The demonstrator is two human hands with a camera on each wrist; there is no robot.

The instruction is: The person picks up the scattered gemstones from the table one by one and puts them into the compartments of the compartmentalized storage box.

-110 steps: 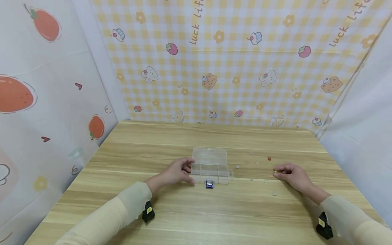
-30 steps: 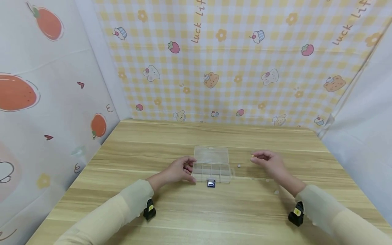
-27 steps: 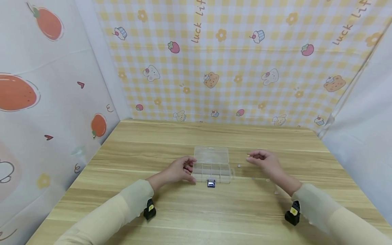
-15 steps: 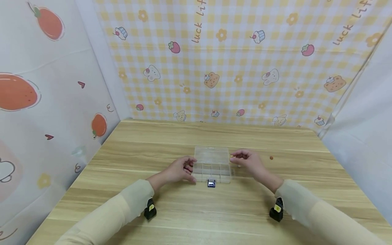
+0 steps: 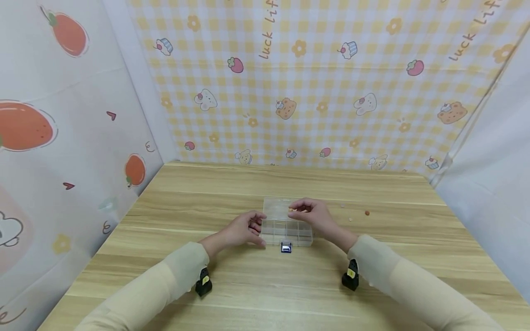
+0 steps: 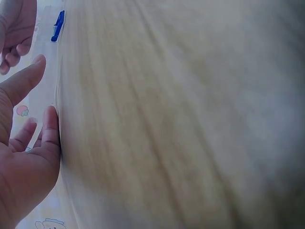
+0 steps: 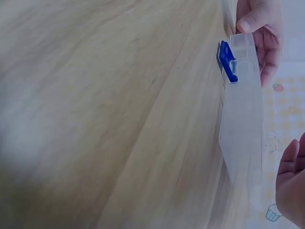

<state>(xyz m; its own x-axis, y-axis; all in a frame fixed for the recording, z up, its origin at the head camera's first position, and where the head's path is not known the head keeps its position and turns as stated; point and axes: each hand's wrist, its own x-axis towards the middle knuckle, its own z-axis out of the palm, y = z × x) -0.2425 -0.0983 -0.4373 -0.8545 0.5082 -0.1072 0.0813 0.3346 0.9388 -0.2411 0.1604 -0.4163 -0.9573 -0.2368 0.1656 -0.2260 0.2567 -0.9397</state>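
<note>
Clear plastic compartment box lies on the worktop, its lid folded back on the box's far side and a blue latch at its near edge. The left hand holds the box's left end, thumb at the near corner and fingers curved at the side. The right hand pinches a tiny orange-yellow piece over the box's lid; contact with the lid is unclear. Right of the box lie a reddish-brown bead and two small pale pieces. Behind the box hangs a yellow-checked curtain.
</note>
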